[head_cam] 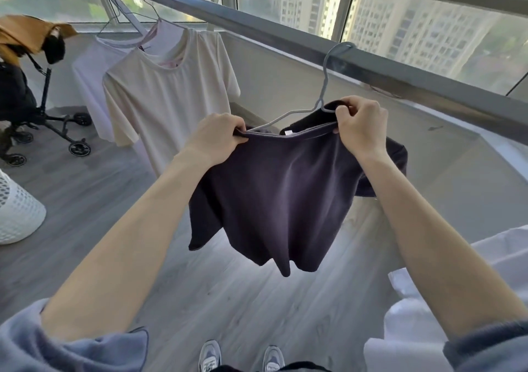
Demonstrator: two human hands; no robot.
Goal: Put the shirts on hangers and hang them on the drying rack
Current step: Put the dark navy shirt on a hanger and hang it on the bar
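A dark navy shirt [285, 188] hangs in front of me from its neckline. My left hand [217, 137] pinches the left side of the collar and my right hand [361, 125] pinches the right side. A pale grey wire hanger [324, 85] has its hook over the grey rack bar [257, 31]; its left arm runs into the shirt's neck opening and its right arm is hidden by cloth. Further left on the bar, a cream shirt [168, 100] and a pale lilac shirt [88, 68] hang on hangers.
A black stroller [43, 114] with an orange cloth on it stands at the left. A white mesh laundry basket [17, 214] sits on the grey wood floor at the left edge. White fabric [428, 300] lies at the lower right. Windows run behind the bar.
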